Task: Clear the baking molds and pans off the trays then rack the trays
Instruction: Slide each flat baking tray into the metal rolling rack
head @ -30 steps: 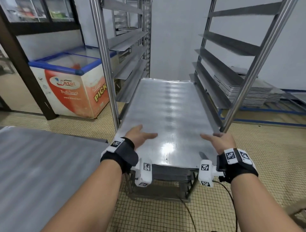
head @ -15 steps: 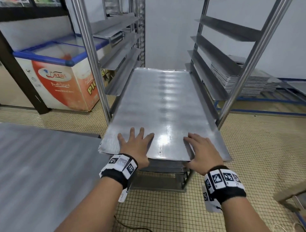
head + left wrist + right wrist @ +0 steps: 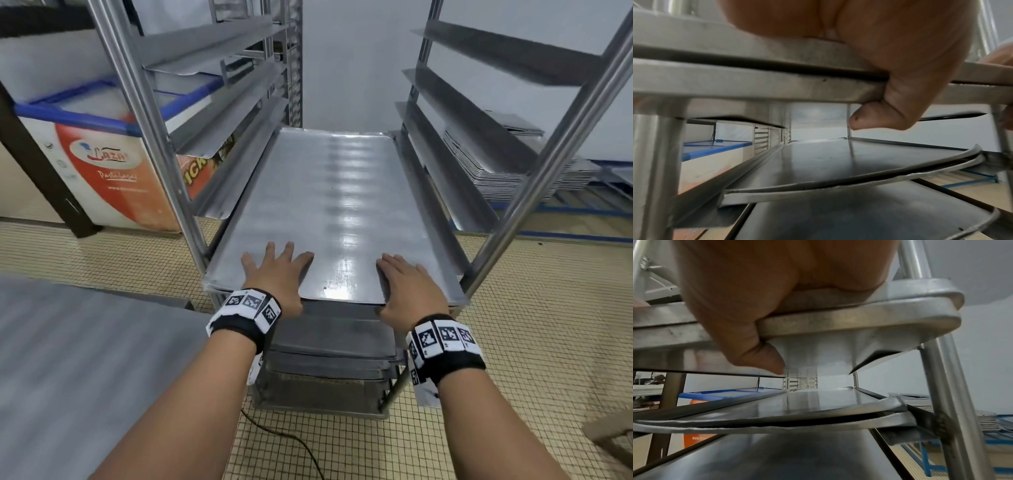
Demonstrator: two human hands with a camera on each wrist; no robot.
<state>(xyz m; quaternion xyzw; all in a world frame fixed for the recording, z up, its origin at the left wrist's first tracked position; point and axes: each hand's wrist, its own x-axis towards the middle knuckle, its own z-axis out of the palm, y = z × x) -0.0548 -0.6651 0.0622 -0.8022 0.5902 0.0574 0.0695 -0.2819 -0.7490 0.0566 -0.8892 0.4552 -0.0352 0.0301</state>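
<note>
A large empty metal tray (image 3: pixel 335 192) lies on a runner level of the steel rack (image 3: pixel 150 120), its near edge about level with the front posts. My left hand (image 3: pixel 277 270) rests on the tray's near left part, fingers spread flat on top. My right hand (image 3: pixel 407 284) lies the same way on the near right part. In the left wrist view the thumb (image 3: pixel 879 116) hooks under the tray rim (image 3: pixel 756 81). In the right wrist view the other thumb (image 3: pixel 764 356) curls under the rim (image 3: pixel 859 318) too. No molds or pans are on this tray.
More trays (image 3: pixel 329 346) sit on lower rack levels, and empty runners (image 3: pixel 472 137) are above. A chest freezer (image 3: pixel 102 164) stands left of the rack, a stack of trays (image 3: pixel 507 171) right of it. A steel table (image 3: pixel 68 359) is at my left; a cable (image 3: pixel 291 442) lies on the tiled floor.
The tray has slid deeper into the rack. Both hands turned from holding its near edge to lying palm-down on top, and I have moved closer.
</note>
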